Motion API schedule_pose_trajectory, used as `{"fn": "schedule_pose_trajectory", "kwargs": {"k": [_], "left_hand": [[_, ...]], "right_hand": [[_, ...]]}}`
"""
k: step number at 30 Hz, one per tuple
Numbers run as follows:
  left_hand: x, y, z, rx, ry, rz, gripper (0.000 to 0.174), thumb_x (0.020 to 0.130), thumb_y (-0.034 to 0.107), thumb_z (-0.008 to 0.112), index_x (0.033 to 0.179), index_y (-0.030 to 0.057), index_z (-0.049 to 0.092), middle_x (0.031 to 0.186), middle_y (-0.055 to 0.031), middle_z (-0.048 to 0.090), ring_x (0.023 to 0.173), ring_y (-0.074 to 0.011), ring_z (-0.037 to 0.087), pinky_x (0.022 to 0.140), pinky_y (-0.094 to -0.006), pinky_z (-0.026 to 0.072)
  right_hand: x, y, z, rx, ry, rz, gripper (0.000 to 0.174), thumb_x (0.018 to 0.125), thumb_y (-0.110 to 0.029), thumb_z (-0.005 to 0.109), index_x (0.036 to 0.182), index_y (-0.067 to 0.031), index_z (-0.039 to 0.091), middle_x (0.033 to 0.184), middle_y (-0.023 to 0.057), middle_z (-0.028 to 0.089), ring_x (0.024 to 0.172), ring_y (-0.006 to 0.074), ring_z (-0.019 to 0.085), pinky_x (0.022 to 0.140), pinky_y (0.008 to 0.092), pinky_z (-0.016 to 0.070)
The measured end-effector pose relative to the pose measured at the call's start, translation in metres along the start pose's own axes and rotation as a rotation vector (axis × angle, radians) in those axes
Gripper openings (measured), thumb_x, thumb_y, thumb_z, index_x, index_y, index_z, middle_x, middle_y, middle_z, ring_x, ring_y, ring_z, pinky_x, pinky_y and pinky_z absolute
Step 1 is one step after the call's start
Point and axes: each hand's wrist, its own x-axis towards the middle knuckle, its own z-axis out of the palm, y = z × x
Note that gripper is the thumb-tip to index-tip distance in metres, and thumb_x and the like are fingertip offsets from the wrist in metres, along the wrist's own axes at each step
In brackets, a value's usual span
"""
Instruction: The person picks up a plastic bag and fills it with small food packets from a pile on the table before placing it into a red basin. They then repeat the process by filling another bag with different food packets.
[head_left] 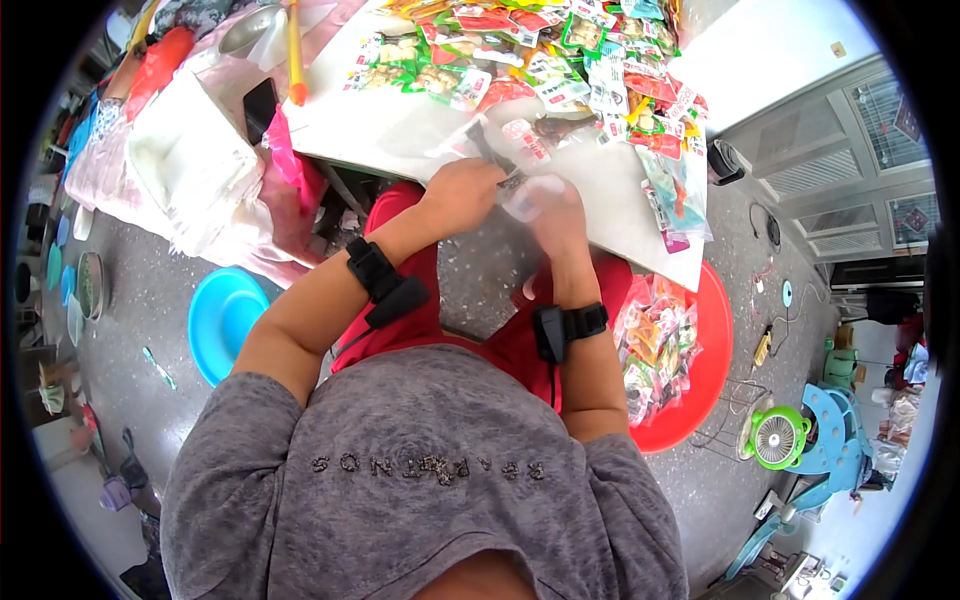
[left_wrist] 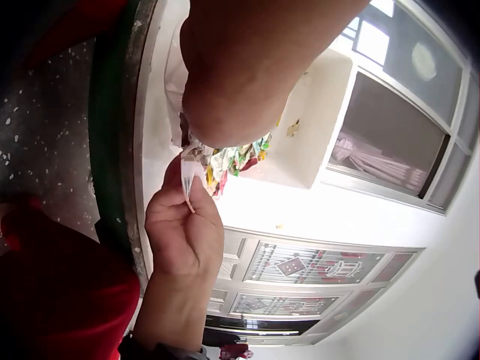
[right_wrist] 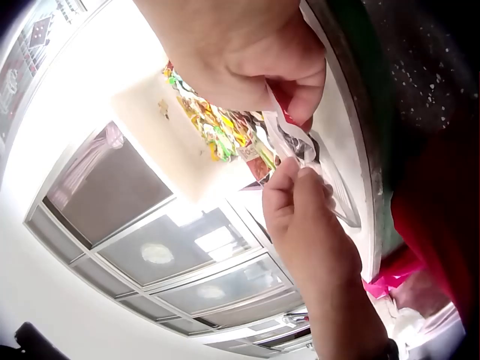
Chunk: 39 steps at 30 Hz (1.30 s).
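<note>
Both hands meet over the table's near edge at a clear plastic bag (right_wrist: 296, 139). My left hand (head_left: 462, 195) pinches one side of it between thumb and fingers; in the right wrist view this hand (right_wrist: 307, 217) is the lower one. My right hand (head_left: 560, 215) grips the other side, and a bit of red shows under its fingers (right_wrist: 304, 94). In the left wrist view a whitish edge of the bag (left_wrist: 193, 180) stands between the right hand's thumb and fingers. Something dark lies inside the bag. Beyond the hands, colourful food packets (head_left: 550, 60) cover the white table (head_left: 385, 125).
A red basin (head_left: 712, 350) of packets stands at the right, beside the right forearm. At the left are a blue basin (head_left: 222, 310), a white cloth (head_left: 190, 160), a phone (head_left: 260, 108) and a pink bag (head_left: 288, 155). A green fan (head_left: 778, 437) stands on the floor at the far right.
</note>
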Motion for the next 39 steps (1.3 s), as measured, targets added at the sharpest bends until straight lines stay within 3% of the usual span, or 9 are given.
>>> {"fn": "schedule_pose_trajectory", "kwargs": {"k": [5, 7, 9, 11, 14, 23, 29, 35, 39], "left_hand": [[0.0, -0.001, -0.002, -0.035, 0.048, 0.034, 0.012, 0.07, 0.009, 0.048, 0.08, 0.0054, 0.053, 0.073, -0.0118, 0.052, 0.073, -0.0301, 0.051, 0.063, -0.0377, 0.0415], [-0.003, 0.002, -0.005, -0.029, -0.018, 0.004, 0.011, 0.07, 0.01, 0.048, 0.08, 0.0058, 0.052, 0.074, -0.0117, 0.052, 0.074, -0.03, 0.051, 0.064, -0.0379, 0.0412], [-0.007, 0.002, -0.007, 0.002, -0.071, -0.025, 0.011, 0.071, 0.011, 0.048, 0.079, 0.0061, 0.052, 0.074, -0.0116, 0.051, 0.075, -0.0299, 0.051, 0.064, -0.0379, 0.041], [-0.008, 0.002, -0.008, 0.055, -0.111, -0.052, 0.011, 0.071, 0.011, 0.047, 0.079, 0.0065, 0.052, 0.074, -0.0117, 0.051, 0.075, -0.0298, 0.05, 0.064, -0.0379, 0.0409], [-0.012, 0.009, -0.015, 0.036, -0.062, -0.025, 0.011, 0.07, 0.01, 0.048, 0.079, 0.0065, 0.052, 0.073, -0.0119, 0.051, 0.074, -0.0299, 0.051, 0.063, -0.038, 0.0412], [-0.011, -0.015, 0.005, -0.07, 0.116, -0.052, 0.011, 0.07, 0.008, 0.048, 0.08, 0.0049, 0.052, 0.076, -0.013, 0.054, 0.074, -0.0304, 0.052, 0.064, -0.0374, 0.0421], [-0.015, -0.029, 0.021, -0.051, 0.069, -0.095, 0.013, 0.071, 0.01, 0.049, 0.081, 0.0038, 0.052, 0.077, -0.0136, 0.054, 0.075, -0.0308, 0.052, 0.066, -0.0373, 0.0419], [-0.003, -0.016, 0.016, 0.036, 0.075, -0.066, 0.021, 0.069, 0.018, 0.055, 0.085, 0.0037, 0.053, 0.084, -0.0124, 0.053, 0.081, -0.0289, 0.051, 0.07, -0.0352, 0.0415], [0.039, -0.001, 0.023, 0.09, 0.103, 0.083, 0.033, 0.069, 0.027, 0.056, 0.093, 0.0047, 0.052, 0.095, -0.0126, 0.051, 0.09, -0.0288, 0.048, 0.077, -0.0382, 0.0381]], "right_hand": [[0.003, 0.003, 0.029, 0.412, -0.035, 0.049, 0.021, 0.073, -0.003, 0.046, 0.094, 0.0023, 0.044, 0.081, 0.0106, 0.053, 0.072, 0.0201, 0.055, 0.058, 0.0304, 0.0483], [0.016, 0.035, 0.015, -0.095, -0.263, -0.242, 0.021, 0.075, -0.005, 0.046, 0.095, 0.0014, 0.044, 0.08, 0.0099, 0.053, 0.068, 0.0182, 0.055, 0.054, 0.0274, 0.0473], [0.005, 0.018, 0.031, -0.328, -0.293, -0.158, 0.02, 0.076, -0.007, 0.044, 0.095, 0.0005, 0.045, 0.08, 0.0092, 0.053, 0.063, 0.0161, 0.055, 0.05, 0.0247, 0.0455], [-0.016, -0.016, 0.049, -0.27, -0.126, 0.298, 0.018, 0.077, -0.009, 0.042, 0.092, -0.0003, 0.046, 0.08, 0.0084, 0.054, 0.058, 0.0137, 0.054, 0.044, 0.0222, 0.043], [0.008, 0.002, 0.029, -0.258, -0.13, 0.22, 0.016, 0.077, -0.011, 0.039, 0.087, -0.0016, 0.049, 0.079, 0.0074, 0.054, 0.051, 0.0111, 0.05, 0.039, 0.0202, 0.0387], [0.026, 0.013, 0.049, 0.214, 0.109, 0.073, 0.017, 0.074, -0.002, 0.042, 0.09, 0.0011, 0.046, 0.077, 0.008, 0.05, 0.06, 0.0147, 0.052, 0.052, 0.0248, 0.0459], [0.048, 0.002, -0.001, -0.322, 0.446, -0.179, 0.026, 0.072, -0.005, 0.049, 0.097, 0.0028, 0.043, 0.087, 0.0106, 0.049, 0.07, 0.0175, 0.053, 0.051, 0.0259, 0.0447], [0.055, -0.007, -0.004, -0.121, 0.534, -0.118, 0.04, 0.07, -0.004, 0.052, 0.107, 0.0032, 0.037, 0.098, 0.0131, 0.043, 0.07, 0.0178, 0.051, 0.054, 0.0266, 0.0444], [0.103, 0.077, -0.062, -0.154, 0.401, -0.531, 0.02, 0.068, -0.01, 0.054, 0.086, -0.0024, 0.049, 0.077, 0.0096, 0.052, 0.071, 0.0209, 0.051, 0.064, 0.0313, 0.0417]]}}
